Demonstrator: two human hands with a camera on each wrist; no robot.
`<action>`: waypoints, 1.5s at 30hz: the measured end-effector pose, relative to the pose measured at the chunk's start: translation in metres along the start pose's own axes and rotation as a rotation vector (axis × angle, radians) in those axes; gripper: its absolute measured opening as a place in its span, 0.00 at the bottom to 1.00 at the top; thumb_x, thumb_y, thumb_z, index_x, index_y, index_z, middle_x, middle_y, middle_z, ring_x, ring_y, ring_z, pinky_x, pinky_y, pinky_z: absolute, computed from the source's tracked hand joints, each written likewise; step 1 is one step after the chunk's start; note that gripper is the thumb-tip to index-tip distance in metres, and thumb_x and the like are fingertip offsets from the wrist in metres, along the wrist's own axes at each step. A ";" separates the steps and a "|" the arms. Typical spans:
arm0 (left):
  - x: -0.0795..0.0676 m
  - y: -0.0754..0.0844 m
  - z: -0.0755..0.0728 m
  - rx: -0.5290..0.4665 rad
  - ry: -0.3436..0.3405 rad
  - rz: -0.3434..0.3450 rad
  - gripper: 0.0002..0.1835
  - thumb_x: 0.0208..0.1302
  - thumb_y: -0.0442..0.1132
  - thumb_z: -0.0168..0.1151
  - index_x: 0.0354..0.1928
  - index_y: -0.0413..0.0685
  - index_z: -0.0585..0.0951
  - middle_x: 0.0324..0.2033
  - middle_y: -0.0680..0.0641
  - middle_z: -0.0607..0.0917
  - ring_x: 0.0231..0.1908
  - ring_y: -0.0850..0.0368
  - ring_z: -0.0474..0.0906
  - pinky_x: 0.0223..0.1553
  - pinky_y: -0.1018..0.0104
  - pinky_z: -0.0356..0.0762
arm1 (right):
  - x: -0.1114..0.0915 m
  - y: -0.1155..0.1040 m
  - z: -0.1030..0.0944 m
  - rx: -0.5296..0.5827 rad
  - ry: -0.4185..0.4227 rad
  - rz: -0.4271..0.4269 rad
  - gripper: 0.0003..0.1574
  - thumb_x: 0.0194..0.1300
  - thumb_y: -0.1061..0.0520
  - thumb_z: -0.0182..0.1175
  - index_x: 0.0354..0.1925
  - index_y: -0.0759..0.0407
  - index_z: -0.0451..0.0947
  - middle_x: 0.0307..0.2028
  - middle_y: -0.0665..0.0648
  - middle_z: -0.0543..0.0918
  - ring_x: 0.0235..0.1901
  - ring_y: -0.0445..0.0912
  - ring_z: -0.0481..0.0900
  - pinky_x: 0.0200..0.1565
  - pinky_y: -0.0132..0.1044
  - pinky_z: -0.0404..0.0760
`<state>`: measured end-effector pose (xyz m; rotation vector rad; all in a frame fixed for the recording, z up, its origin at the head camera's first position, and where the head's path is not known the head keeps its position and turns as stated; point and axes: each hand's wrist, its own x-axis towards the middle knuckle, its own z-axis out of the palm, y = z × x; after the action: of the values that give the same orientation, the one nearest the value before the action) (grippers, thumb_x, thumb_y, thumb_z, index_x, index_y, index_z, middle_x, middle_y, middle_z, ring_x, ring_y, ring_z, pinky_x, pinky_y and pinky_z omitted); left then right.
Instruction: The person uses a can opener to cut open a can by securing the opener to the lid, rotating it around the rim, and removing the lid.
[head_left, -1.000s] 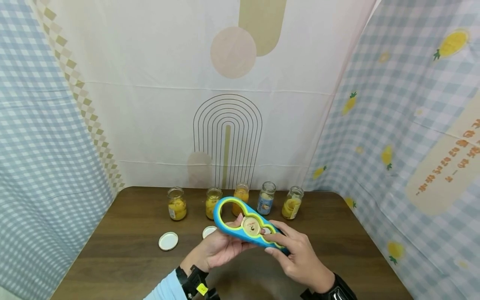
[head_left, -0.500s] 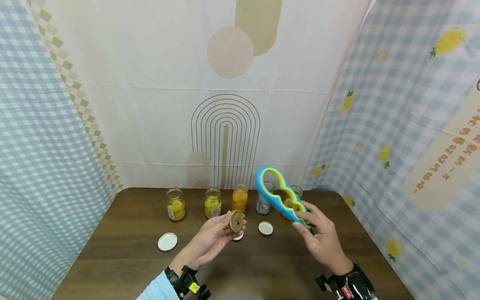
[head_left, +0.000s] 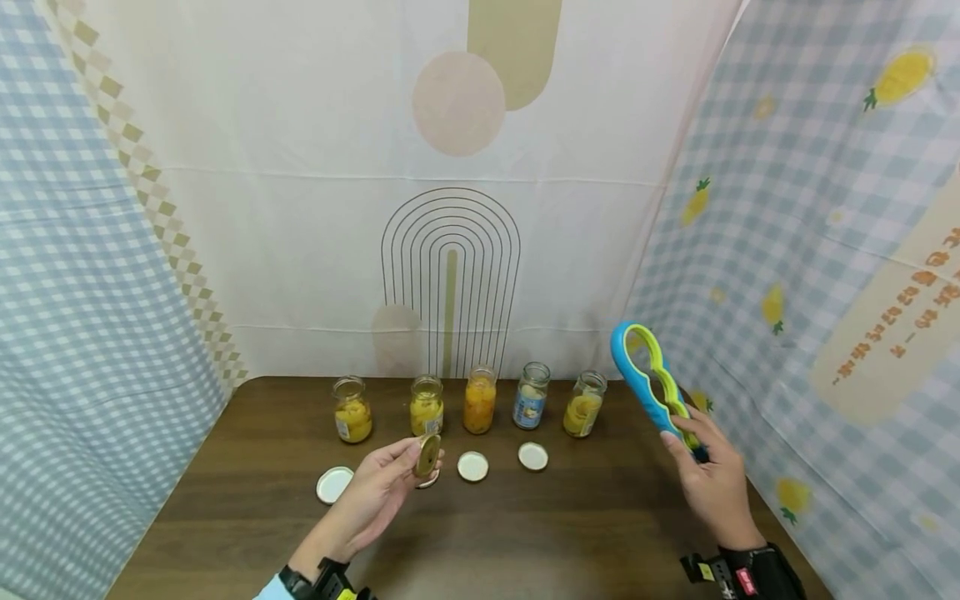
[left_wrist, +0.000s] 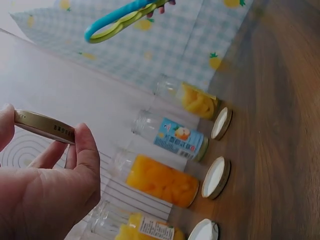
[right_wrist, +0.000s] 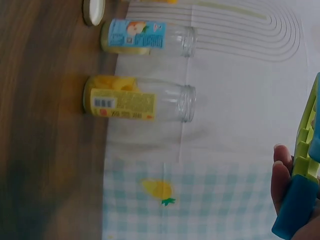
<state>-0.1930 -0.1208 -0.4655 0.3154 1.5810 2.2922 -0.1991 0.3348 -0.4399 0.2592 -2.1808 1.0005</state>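
My left hand [head_left: 367, 496] pinches a gold jar lid [head_left: 428, 456] by its rim, on edge above the table; the left wrist view shows the lid [left_wrist: 45, 126] between thumb and fingers. At the right, my right hand [head_left: 716, 479] grips a blue and green jar opener [head_left: 652, 387], raised above the table with its large loop upward. Part of the opener [right_wrist: 305, 150] shows at the edge of the right wrist view. Behind the hands stand several lidless glass jars of yellow or orange fruit, among them an orange one [head_left: 480, 402] and a blue-labelled one [head_left: 531, 398].
White-faced lids lie on the brown table [head_left: 525, 533]: one at the left [head_left: 334, 484], one in the middle [head_left: 472, 467], one further right [head_left: 533, 456]. Another lid is partly hidden by my left hand. Cloth hangs behind the table and along both sides.
The opener has come away from the gold lid. My right hand has carried it to the right and up, while my left hand has moved left with the lid.
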 end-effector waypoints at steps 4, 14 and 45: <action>-0.005 0.002 0.000 0.010 0.010 -0.021 0.32 0.84 0.48 0.54 0.75 0.29 0.68 0.55 0.57 0.89 0.59 0.65 0.84 0.65 0.69 0.80 | -0.002 0.003 -0.004 0.000 0.006 0.012 0.17 0.67 0.71 0.70 0.54 0.66 0.87 0.64 0.67 0.83 0.60 0.17 0.71 0.56 0.09 0.67; 0.003 -0.025 0.019 0.239 0.023 0.008 0.29 0.79 0.42 0.63 0.72 0.30 0.74 0.55 0.49 0.88 0.53 0.60 0.84 0.58 0.70 0.82 | -0.006 0.004 -0.003 -0.021 0.003 0.004 0.17 0.67 0.70 0.70 0.54 0.66 0.87 0.65 0.68 0.83 0.60 0.16 0.70 0.56 0.09 0.66; 0.175 -0.212 0.151 1.601 -0.514 0.405 0.23 0.58 0.57 0.82 0.55 0.68 0.90 0.44 0.65 0.87 0.39 0.74 0.77 0.48 0.75 0.72 | -0.005 -0.011 -0.005 0.001 0.025 -0.042 0.20 0.62 0.74 0.72 0.53 0.65 0.88 0.62 0.67 0.85 0.58 0.20 0.75 0.56 0.10 0.69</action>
<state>-0.2673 0.1467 -0.6111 1.4717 2.7118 0.4247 -0.1880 0.3307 -0.4350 0.2907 -2.1435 0.9767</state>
